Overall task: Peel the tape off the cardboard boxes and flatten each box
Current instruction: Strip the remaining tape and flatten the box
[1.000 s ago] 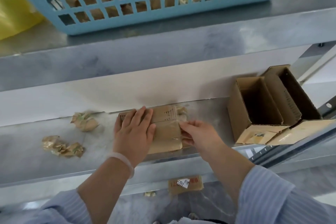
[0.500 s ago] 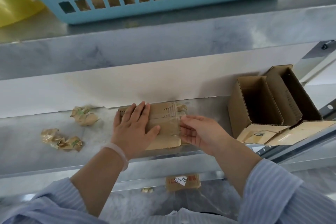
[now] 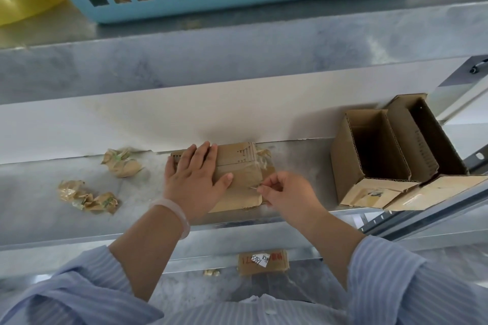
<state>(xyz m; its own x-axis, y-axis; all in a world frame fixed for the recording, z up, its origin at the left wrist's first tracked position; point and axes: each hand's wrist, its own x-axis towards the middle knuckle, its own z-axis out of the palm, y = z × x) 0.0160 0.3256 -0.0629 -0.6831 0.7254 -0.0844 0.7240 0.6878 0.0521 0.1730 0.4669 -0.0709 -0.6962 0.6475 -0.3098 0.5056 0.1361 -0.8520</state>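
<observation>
I was at the peeling step. The flat cardboard box lay in the middle of the metal surface. Shiny tape covered its right part.

My left grip lay flat on the box with straight fingers and pressed it down. The thumb pointed toward 3 o'clock. My right grip was at 4 o'clock from the box, just beside its right edge. Its thumb and first finger were pinched on what looked like a thin loose end of the tape. That end was very small, so I could not be sure how much I had.

So the box sat under my left grip, and at 10 o'clock from my right grip.

I think the next move was a slow pull on that end, up and away toward 4 o'clock. My left grip would need to press hard so the box did not slide. The thin tape could rip if I pulled fast.

Two open boxes stood at 3 o'clock, not yet flat. Crumpled tape balls lay at 9 o'clock. A blue basket sat at 12 o'clock.
</observation>
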